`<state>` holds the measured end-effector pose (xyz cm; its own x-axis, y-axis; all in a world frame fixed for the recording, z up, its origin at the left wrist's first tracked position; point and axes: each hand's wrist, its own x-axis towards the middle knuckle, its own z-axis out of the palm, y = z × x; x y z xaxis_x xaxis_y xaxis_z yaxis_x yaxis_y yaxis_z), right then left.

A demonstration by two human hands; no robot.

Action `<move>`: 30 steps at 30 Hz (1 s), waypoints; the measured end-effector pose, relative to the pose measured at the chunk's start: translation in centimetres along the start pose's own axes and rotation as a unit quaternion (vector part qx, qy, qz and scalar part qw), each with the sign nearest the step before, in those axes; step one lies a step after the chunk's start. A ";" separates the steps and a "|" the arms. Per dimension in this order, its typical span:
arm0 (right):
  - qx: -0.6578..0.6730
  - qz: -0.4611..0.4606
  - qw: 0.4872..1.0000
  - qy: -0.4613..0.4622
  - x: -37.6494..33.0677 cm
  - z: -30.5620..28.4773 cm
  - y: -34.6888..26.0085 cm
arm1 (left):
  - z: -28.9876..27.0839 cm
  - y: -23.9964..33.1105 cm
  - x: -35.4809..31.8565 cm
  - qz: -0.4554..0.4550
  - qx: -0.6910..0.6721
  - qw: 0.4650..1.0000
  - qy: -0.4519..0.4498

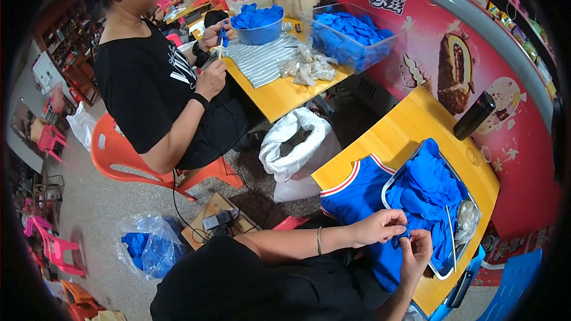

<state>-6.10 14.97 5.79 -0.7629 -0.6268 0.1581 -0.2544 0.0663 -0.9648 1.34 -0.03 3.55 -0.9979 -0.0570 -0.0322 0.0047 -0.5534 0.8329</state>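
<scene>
Head view. Hands close together over the near left edge of the tray (pixel 385 197), fingertips almost meeting. Left hand (pixel 379 227), bracelet (pixel 319 241) at wrist, and right hand (pixel 418 252) both pinch a small blue piece (pixel 402 238); fingers hide much of it. In the tray: heap of blue cloth (pixel 425 184), thin stick (pixel 451 232) lying along its right part, clear bag (pixel 468 221) by the right wall. Just left of the tray: blue jersey (pixel 357 193), red-and-white trim, on yellow table (pixel 410 113). Beyond the tray, far edge of table: black bottle (pixel 474 116). Well left of the tray: white sack (pixel 303 169), mouth open. Farther left, beyond the tray: seated co-worker (pixel 140 83), holding a blue strip and a stick.
</scene>
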 end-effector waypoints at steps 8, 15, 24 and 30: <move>0.034 0.014 0.999 0.019 -0.4 -0.3 0.4 | -0.2 -0.1 -0.1 0.128 0.224 0.966 -0.020; 0.013 0.014 1.000 -0.002 -0.6 -0.3 0.3 | -0.1 1.1 -0.4 0.104 0.415 0.904 0.000; -0.007 0.021 0.999 0.030 -1.2 0.0 -0.9 | -0.1 -0.8 -0.8 -0.029 0.008 0.999 -0.035; -0.057 -0.009 0.996 0.067 -0.9 -0.1 -0.5 | -0.7 -0.8 -0.1 -0.084 -0.063 0.988 -0.112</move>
<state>-5.31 15.57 6.16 -0.8284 -0.5195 0.2096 -0.3289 0.1483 -0.9326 1.51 -0.17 2.51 -0.9746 0.2220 -0.0306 -0.1691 -0.6390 0.7504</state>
